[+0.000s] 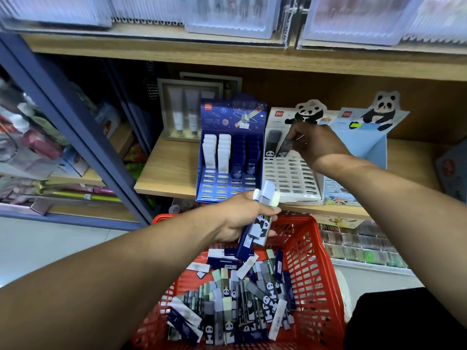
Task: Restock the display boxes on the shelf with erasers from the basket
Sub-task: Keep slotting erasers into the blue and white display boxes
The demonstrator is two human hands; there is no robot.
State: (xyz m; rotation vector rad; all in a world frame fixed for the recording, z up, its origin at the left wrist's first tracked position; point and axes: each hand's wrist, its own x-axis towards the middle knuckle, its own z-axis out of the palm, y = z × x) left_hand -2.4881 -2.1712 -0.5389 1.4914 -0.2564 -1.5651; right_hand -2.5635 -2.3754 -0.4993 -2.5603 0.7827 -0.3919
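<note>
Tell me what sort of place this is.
Most likely a stationery shop: branded eraser display boxes on a wooden shelf, a red shopping basket of packaged erasers, more stocked shelves around.

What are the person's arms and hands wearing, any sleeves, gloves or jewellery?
Both forearms are bare as far as the picture shows: no sleeves and no gloves. The left hand and right hand show no watch or bracelet. Whether there is a ring cannot be told.

Worn on the head, looking forward and down. Close over the red basket (316, 261), below the fingers (290, 137); shelf (171, 168) beyond.
</note>
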